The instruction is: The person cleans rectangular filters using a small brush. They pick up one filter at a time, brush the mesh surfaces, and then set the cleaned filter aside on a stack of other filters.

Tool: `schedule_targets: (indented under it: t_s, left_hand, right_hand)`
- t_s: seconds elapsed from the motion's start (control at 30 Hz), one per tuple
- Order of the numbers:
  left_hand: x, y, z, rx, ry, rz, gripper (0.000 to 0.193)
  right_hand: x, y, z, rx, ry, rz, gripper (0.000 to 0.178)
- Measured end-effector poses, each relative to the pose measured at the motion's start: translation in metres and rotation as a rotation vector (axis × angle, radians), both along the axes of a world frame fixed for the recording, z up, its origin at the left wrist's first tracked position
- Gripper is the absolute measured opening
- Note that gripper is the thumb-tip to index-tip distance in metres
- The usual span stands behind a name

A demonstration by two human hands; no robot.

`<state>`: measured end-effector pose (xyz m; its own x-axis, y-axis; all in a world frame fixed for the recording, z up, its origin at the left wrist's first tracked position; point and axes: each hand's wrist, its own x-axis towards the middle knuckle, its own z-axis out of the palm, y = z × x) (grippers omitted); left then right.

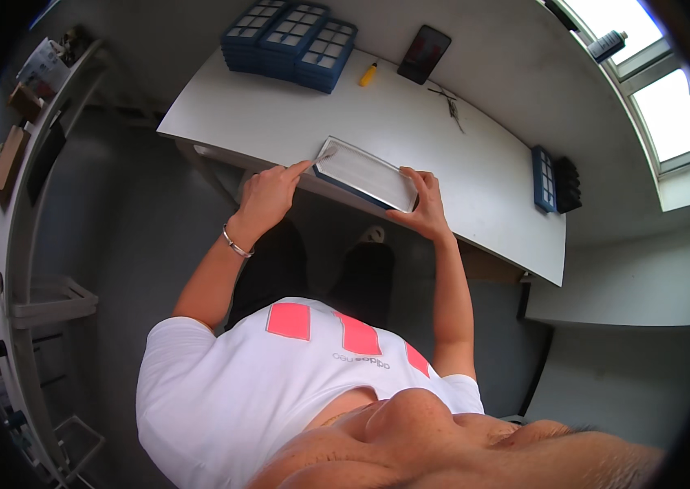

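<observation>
Seen from above, a person in a white shirt stands at the near edge of a white table [410,122]. The right hand [425,208] grips the right end of a flat rectangular filter panel [365,173], white-faced in a blue frame, steadying it at the table's edge. The left hand [267,196] pinches a thin strip at the panel's left corner, fingers closed on it. Peeling goes best slow and low while the right hand stays firm. Farther off lie stacked blue filters [289,42], a yellow marker [368,75] and a dark phone [424,54]
</observation>
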<state>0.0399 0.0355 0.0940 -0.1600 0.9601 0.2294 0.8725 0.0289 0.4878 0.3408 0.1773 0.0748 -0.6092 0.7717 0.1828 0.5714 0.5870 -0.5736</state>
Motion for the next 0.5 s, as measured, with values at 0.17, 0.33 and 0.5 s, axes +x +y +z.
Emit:
schedule_targets:
  t_s: [0.17, 0.33, 0.5]
  left_hand:
    - [-0.003, 0.007, -0.004, 0.019, -0.021, 0.014, 0.034]
    - [-0.003, 0.007, -0.005, 0.013, -0.035, -0.007, 0.035]
    - [-0.002, 0.004, 0.003, -0.042, -0.029, 0.007, 0.035]
  right_hand:
    - [-0.001, 0.0, 0.005, 0.004, -0.016, 0.031, 0.087]
    - [0.002, 0.001, 0.0, -0.02, 0.009, 0.021, 0.088]
    - [0.003, 0.003, 0.002, 0.008, 0.001, 0.048, 0.088]
